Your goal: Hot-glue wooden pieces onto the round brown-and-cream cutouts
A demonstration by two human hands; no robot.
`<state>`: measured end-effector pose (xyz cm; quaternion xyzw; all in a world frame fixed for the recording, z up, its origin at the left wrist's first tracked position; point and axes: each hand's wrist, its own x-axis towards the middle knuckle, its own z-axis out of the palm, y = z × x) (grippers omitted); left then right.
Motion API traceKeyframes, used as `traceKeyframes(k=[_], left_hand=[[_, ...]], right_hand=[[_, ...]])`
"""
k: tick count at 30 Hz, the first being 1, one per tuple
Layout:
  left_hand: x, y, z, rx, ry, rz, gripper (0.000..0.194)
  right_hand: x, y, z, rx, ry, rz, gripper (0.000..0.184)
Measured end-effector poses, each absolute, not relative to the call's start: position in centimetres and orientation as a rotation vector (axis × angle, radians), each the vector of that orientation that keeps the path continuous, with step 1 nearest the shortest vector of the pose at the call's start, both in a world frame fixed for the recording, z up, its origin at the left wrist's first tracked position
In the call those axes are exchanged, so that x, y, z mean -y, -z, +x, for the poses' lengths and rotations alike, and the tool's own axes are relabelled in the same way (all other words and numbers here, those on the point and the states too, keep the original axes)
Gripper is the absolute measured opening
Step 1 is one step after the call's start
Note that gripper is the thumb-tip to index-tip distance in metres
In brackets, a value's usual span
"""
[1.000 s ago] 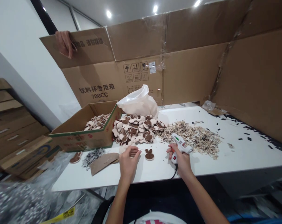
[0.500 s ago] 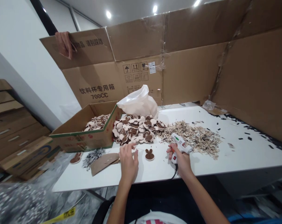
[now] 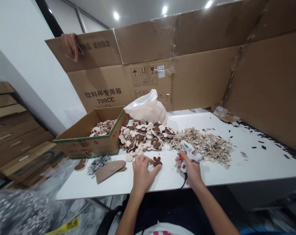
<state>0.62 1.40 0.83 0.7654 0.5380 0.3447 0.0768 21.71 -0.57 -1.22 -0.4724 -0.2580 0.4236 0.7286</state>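
Observation:
My left hand (image 3: 143, 171) is low over the white table, thumb and forefinger closed at the edges of a brown rabbit-shaped felt piece (image 3: 158, 161) with a pale border. The thumb covers part of its lower edge. To the right, my right hand (image 3: 192, 170) is wrapped around a white hot glue gun (image 3: 187, 147) with a green mark and a red switch; its black cord hangs toward the table edge. Just behind my left hand lies a heap of similar brown and cream felt pieces (image 3: 140, 138).
An open carton (image 3: 89, 148) holds more pieces at left. Thin pale strips (image 3: 201, 143) are heaped behind the glue gun. Grey shreds (image 3: 97, 164) and brown card (image 3: 110, 171) lie left. Tall cardboard (image 3: 201, 78) walls the back; another person's hand (image 3: 70, 45) grips its top.
My left hand has moved right, from beside the separate rabbit piece to its edges, and closed there. My right hand holds the glue gun nearly still.

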Motion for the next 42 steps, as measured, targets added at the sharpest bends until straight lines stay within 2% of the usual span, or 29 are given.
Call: traceKeyframes(k=[3,7,12,19,25,34,42], left_hand=[[-1.0,-0.9,1.4,-1.458,-1.081,2.213,0.014],[-0.8,-1.2,2.4,-1.302,-1.146,1.902,0.01],[-0.9,-1.0,3.6,-1.172,-1.211,1.393,0.03],[-1.8,-0.5,3.9,-1.091,-1.364,1.055,0.046],[-2.7,0.1,4.0,-1.063,-1.362,0.994,0.05],[-2.1,0.7,3.9,-1.088,-1.43,1.029,0.044],[-1.8,0.5,3.8,-1.075,-1.439,1.003,0.043]], right_hand=[[0.5,1.5,21.7,0.595,-0.93,-1.03,0.035],[0.4,1.5,21.7,0.602,-0.925,-1.049,0.039],[0.7,1.2,21.5,0.681,-0.966,-1.057,0.042],[1.2,1.2,21.3,0.755,-1.091,-1.003,0.043],[1.2,1.5,21.3,0.761,-1.111,-0.984,0.04],[2.2,-0.1,21.4,1.036,-1.177,-0.947,0.039],[2.6,0.2,21.5,1.214,-1.32,-0.978,0.047]])
